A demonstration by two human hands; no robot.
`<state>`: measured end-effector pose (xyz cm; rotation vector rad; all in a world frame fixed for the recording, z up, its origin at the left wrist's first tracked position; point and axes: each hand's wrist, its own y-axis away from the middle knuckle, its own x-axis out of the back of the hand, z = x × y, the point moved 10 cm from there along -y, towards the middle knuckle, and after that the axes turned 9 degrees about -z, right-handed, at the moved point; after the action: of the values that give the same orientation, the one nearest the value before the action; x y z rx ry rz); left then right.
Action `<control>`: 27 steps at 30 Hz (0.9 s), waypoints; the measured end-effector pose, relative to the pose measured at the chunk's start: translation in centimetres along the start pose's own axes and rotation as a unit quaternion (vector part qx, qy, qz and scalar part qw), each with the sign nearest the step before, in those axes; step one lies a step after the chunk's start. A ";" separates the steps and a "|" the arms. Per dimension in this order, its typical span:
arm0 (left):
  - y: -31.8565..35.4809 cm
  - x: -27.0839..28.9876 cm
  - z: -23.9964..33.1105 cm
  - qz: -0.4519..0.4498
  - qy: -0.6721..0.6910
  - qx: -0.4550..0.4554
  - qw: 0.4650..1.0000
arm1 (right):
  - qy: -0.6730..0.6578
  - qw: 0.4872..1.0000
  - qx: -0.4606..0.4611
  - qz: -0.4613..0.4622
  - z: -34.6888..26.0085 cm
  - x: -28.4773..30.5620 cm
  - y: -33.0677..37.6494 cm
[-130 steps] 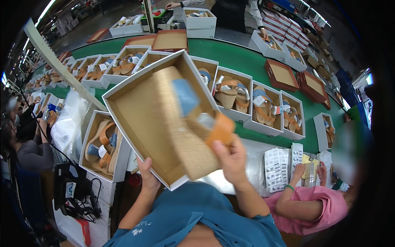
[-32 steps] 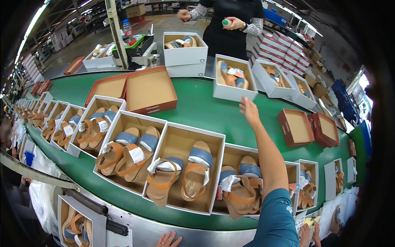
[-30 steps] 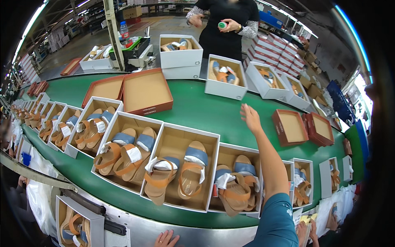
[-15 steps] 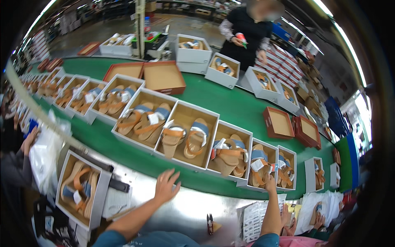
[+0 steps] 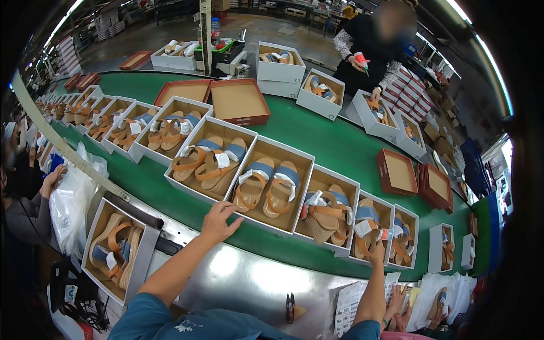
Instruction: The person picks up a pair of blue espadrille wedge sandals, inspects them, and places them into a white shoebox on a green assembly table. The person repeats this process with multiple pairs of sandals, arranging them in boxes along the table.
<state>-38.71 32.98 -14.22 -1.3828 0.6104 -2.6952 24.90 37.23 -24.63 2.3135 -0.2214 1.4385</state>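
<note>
At the centre of the frame the left hand [image 5: 220,219] reaches out with fingers spread, its fingertips at the near rim of an open white shoebox [image 5: 271,184] holding tan and blue sandals [image 5: 266,186] on the green conveyor belt [image 5: 334,141]. Lower right, the right hand [image 5: 378,251] touches the edge of another sandal box [image 5: 371,228]; its fingers look loosely curled, holding nothing.

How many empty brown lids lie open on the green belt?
4: two side by side at the far edge, two together at the right. Others off-belt may be hidden.
</note>
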 end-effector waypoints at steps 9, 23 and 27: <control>-3.3 9.7 -26.1 0.021 -0.147 0.242 0.959 | 0.116 0.949 -0.102 0.274 -0.3 5.7 2.7; 2.5 12.1 -16.0 0.179 -0.305 0.201 0.914 | 0.029 0.984 0.011 0.176 2.0 5.6 -1.6; -0.9 1.6 -1.1 -0.071 -0.023 -0.039 0.996 | 0.012 0.986 -0.010 0.167 2.2 5.6 -2.5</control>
<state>-40.37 33.79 -13.24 -1.5581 0.6440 -2.7664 30.14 38.98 -21.18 2.3215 -0.6393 1.6084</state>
